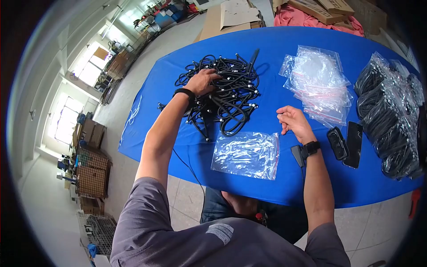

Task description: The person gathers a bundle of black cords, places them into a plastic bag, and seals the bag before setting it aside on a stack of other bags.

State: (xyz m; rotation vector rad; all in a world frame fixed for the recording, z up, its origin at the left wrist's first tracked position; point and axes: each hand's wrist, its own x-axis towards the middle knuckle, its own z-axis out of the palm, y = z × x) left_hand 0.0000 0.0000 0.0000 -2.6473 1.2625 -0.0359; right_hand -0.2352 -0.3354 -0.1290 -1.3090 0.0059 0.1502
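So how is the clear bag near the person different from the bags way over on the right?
The flat clear bag by the right hand looks empty; the pile of filled bags at the table's right end holds black cables. The flat bag lies alone; the filled bags are heaped together. The flat bag looks thin, the filled ones bulge. Both are see-through plastic on the blue tablecloth.
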